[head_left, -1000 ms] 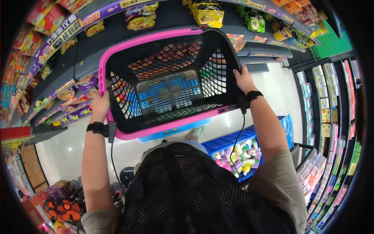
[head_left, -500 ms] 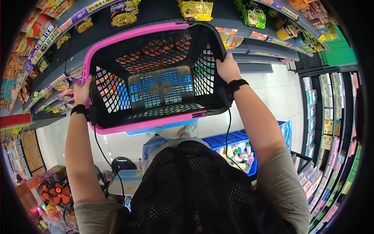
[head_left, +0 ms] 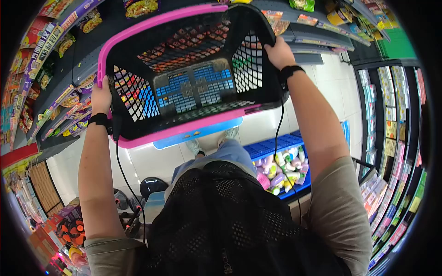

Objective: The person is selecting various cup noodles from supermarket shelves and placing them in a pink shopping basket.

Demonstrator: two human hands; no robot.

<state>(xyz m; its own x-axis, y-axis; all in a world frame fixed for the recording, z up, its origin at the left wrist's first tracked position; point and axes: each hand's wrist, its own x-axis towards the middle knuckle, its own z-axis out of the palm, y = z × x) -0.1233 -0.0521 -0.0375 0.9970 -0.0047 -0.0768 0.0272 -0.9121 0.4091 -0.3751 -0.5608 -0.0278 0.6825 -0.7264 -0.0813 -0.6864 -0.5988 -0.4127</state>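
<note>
A black plastic shopping basket [head_left: 126, 53] with pink handles [head_left: 156, 22] hangs in the air before me, its open top facing me. My left hand [head_left: 101, 97] is closed round its left end, by the pink handle. At the upper right corner, my right hand [head_left: 280, 54] grips the black rim with the thumb lying over it. Through the mesh walls and base, shelf goods and something blue show. Both wrists wear black bands with cables running down.
Shelves [head_left: 76, 76] of noodle packets curve ahead and left. A blue crate [head_left: 271, 146] of bottles stands right of my legs, near a blue panel [head_left: 198, 134] under the basket. Racks [head_left: 380, 138] of boxed goods line the right. A fan [head_left: 71, 230] sits lower left.
The basket has risen slightly and tilted, its right end now higher, with both hands still on it. My shoes and more of the bottle crate have come into view below.
</note>
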